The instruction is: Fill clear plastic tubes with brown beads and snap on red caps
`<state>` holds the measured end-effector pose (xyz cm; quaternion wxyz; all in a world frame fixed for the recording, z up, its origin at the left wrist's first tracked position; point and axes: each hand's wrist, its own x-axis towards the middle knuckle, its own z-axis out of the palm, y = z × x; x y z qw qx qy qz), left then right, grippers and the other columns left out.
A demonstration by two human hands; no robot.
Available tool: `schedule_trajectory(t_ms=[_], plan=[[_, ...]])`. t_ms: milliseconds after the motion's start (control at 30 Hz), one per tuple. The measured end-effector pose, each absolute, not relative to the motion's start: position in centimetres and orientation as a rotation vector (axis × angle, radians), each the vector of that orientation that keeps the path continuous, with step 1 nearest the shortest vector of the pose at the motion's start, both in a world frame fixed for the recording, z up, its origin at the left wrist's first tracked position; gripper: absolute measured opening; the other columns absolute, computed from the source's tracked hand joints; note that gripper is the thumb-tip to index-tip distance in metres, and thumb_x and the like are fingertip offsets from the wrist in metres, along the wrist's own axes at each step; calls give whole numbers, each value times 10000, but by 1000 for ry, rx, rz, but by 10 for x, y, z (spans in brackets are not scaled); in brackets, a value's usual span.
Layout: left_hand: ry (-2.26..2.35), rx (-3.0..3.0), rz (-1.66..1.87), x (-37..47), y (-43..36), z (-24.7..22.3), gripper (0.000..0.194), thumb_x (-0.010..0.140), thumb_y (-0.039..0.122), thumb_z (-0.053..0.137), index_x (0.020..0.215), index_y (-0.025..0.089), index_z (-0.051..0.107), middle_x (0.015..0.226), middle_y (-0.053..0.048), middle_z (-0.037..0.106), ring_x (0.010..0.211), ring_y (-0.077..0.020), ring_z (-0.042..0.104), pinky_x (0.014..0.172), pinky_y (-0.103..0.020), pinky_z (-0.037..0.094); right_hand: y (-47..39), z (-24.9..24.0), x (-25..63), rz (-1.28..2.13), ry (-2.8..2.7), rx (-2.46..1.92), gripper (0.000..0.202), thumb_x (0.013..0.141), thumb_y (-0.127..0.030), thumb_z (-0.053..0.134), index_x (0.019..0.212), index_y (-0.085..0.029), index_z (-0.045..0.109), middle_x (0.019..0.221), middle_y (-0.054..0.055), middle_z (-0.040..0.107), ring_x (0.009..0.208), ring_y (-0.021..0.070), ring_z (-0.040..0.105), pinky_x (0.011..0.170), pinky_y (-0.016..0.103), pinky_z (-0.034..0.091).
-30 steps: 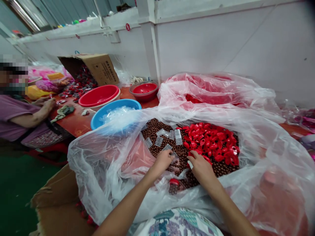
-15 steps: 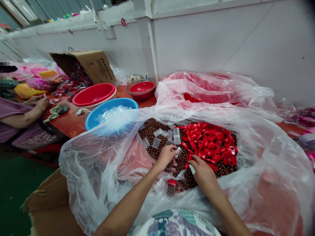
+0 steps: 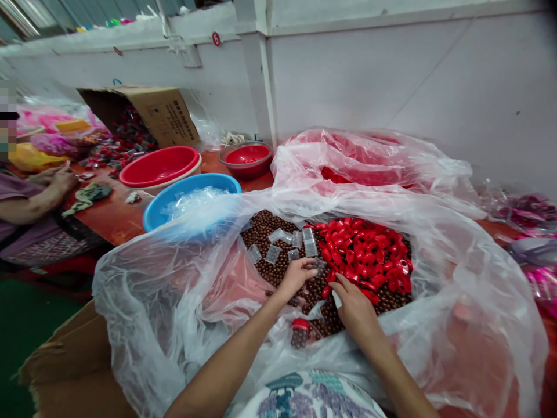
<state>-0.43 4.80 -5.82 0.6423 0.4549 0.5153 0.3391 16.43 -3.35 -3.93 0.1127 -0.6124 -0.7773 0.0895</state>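
Note:
My left hand (image 3: 296, 277) is over the brown beads (image 3: 272, 223), its fingers curled round a small clear plastic box (image 3: 319, 266) that shows faintly at the fingertips. Just right of it, my right hand (image 3: 351, 299) reaches the near edge of the red plastic pieces (image 3: 361, 249); its thumb and fingers are slightly apart, and whether they grip a piece is too small to tell. Several clear boxes (image 3: 273, 253) lie on the beads beyond my left hand. A small bead-filled container with a red lid (image 3: 300, 332) stands nearer my body.
Clear plastic sheeting (image 3: 165, 290) surrounds the beads. A blue basin (image 3: 191, 191) with clear pieces, a red basin (image 3: 161, 165), a smaller bowl (image 3: 246, 159) and a cardboard box (image 3: 165, 116) stand at the back left. Another person's arm (image 3: 39, 200) is at the far left.
The view has shifted slightly to the right. The clear box at my left fingertips is less visible now. My right hand remains beside the red pieces.

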Motion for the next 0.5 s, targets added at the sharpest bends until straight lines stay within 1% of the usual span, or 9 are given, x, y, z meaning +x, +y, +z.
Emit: schedule_trajectory(t_ms=[133,233,333,500], plan=[[1106,970,800,-8,48,-59,396,609,197,692,992,115,631,833,-42,640,677,-124,575,639,-254,474,-33,-42,164,267,-2258,-1779,638,571,46,380,1154,-144,557,1301,128,493,1151,234,500,914,359,444],[1056,928,814,-9,47,-60,415,585,207,716,982,117,637,855,-54,654,735,-140,587,683,-267,473,-31,-42,164,252,-2212,-1765,656,573,55,364,1175,-147,528,1268,115,527,1138,210,515,910,344,451],[1033,893,830,-11,47,-60,430,571,221,735,976,115,636,857,-58,658,747,-148,591,696,-278,472,-30,-39,163,259,-2181,-1764,641,611,60,344,1195,-157,496,1232,99,559,1121,185,530,909,326,452],[949,859,825,-12,44,-51,457,573,259,758,987,118,627,932,-77,655,822,-170,605,754,-304,476,-28,-37,163,349,-2181,-1771,677,607,60,334,1241,-152,449,1256,97,536,1121,192,529,909,321,448]])
